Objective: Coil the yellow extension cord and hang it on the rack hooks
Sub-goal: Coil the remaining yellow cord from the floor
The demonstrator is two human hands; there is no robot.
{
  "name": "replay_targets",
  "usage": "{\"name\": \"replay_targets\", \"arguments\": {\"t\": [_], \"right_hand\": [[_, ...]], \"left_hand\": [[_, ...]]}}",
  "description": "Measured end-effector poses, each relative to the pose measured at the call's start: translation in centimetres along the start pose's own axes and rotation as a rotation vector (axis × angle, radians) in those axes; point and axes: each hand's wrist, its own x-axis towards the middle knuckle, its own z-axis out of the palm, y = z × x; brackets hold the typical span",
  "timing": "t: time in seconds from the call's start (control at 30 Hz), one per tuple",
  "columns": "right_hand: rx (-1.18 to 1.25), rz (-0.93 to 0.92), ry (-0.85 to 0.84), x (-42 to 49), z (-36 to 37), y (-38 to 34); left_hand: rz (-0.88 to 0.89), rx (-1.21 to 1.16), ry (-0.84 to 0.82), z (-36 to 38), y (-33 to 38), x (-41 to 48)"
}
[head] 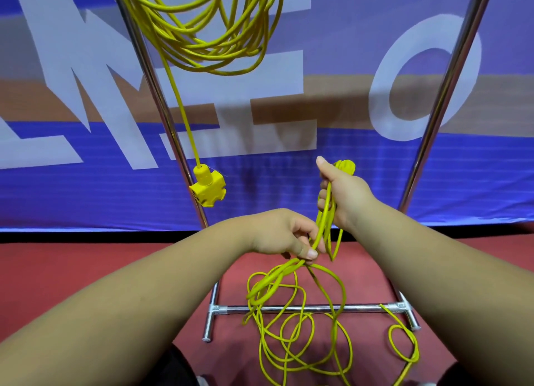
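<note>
From the head view, two bare forearms reach forward to a metal rack (157,96). Its two slanted uprights rise to the top edge of the picture.

The right hand (346,194) is raised and closed in a fist around several gathered loops of the yellow extension cord (324,212). The yellow plug end (346,166) sticks up just above the fist. The loops hang down from this hand as a short bundle.

The left hand (277,232) is lower and just to the left. Its thumb and curled fingers pinch the cord strands where they leave the bundle.

Below the left hand the rest of the cord drops in a loose tangle (300,328) onto the red floor (86,264). It lies across the rack's base bar (289,309), and one stray loop lies near the right foot.

A second yellow cord, the hanging coil (208,56), droops in many loops between the uprights at the top of the picture. What it hangs from is cut off by the upper edge. One strand falls from it along the left upright and ends in a yellow multi-outlet socket block (207,187), which dangles clear of the floor.

Behind the rack stands a blue banner (86,197) with large white letters.
</note>
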Motion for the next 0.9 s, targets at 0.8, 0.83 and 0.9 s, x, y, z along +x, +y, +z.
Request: {"name": "replay_targets", "arguments": {"t": [0.8,0.83,0.9], "right_hand": [[-0.113,0.121,-0.003,-0.1,-4.0,-6.1],[-0.122,0.122,0.005,0.1,-4.4,-6.2],[-0.113,0.131,0.006,0.2,-5.0,-6.4]], "left_hand": [[-0.730,1.186,-0.462,-0.2,-9.3,0.5],[-0.789,1.239,-0.495,-0.1,-9.9,0.3],[-0.830,1.254,-0.545,0.3,-10.7,-0.1]]}}
